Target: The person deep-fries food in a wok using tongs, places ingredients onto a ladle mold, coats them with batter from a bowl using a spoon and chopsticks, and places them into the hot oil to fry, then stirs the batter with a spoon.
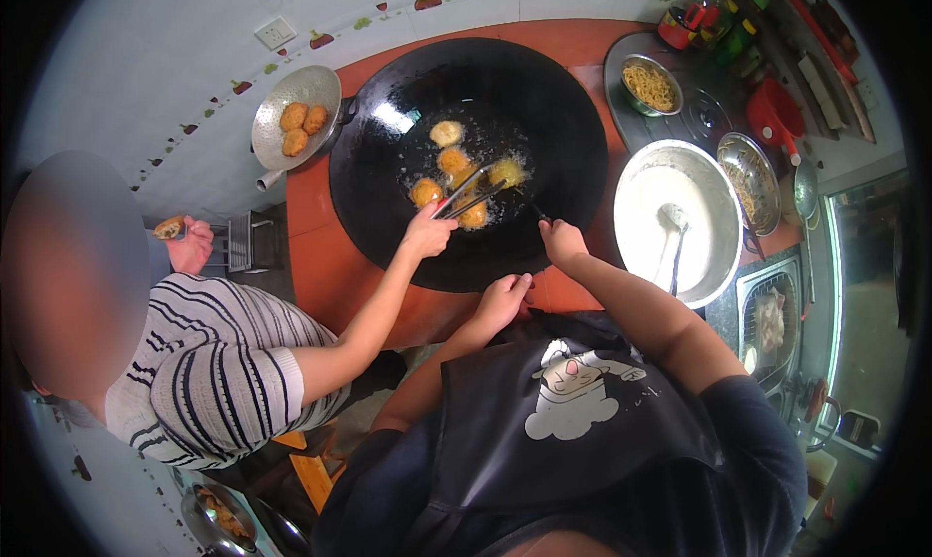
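Observation:
A large black wok (378, 215) holds bubbling oil with several round fried cakes (453, 161) in it. One cake (445, 133) at the back is paler than the rest. My right hand (562, 244) grips the dark handle of a thin cooking utensil (537, 209), whose far end reaches into the oil near a yellowish cake (507, 172). At the wok's near rim, in front of the apron, is my left hand (504, 302); its curled fingers are partly hidden. From the left, a co-worker's hand (429, 231) holds metal tongs (470, 185) among the cakes.
Left of the wok, a perforated strainer (266, 123) holds several fried cakes. On the right stand a large basin of white batter (728, 265) with a spoon, a bowl of shredded food (650, 88) and a sink (746, 295). The co-worker (233, 367) stands close at left, holding a bitten cake (169, 227).

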Tool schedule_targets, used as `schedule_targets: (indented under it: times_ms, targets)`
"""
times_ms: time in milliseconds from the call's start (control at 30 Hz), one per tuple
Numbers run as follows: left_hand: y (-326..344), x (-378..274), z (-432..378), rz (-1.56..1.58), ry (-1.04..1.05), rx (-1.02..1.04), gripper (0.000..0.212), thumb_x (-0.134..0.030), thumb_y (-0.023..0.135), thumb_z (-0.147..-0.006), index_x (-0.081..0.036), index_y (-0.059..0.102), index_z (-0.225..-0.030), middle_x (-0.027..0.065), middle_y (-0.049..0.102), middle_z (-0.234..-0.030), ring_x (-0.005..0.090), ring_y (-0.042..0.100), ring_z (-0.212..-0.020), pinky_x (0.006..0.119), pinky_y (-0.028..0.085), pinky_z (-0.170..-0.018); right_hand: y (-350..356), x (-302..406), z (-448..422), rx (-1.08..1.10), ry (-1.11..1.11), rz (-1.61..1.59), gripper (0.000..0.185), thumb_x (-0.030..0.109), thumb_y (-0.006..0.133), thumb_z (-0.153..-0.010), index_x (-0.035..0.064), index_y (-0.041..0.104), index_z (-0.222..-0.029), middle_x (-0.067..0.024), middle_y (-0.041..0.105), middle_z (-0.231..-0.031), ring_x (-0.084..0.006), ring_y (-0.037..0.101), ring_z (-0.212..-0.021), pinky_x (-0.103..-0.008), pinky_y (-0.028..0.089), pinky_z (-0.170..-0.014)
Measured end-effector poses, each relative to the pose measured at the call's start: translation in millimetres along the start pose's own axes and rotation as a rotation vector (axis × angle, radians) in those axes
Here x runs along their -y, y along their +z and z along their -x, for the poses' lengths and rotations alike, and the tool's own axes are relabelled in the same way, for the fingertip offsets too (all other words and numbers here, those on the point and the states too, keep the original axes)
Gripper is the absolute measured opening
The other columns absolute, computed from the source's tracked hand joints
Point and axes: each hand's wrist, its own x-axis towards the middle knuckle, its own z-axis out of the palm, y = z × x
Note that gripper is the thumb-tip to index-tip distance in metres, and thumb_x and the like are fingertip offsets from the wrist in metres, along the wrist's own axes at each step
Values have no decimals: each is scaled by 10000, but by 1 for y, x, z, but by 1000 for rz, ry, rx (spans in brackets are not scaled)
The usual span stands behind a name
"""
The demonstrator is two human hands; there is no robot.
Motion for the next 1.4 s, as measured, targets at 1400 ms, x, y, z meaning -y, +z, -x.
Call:
schedule_targets:
  times_ms: [1400]
  targets:
    - [-109,114,43,292,73,55,203,-140,572,-911,-14,635,-1057,105,653,-889,223,645,-866,328,513,-771,-15,-30,-40,-16,-178,211,533,414,432,-994,-62,652,-902,-305,657,-965,-463,624,-967,-506,497,-864]
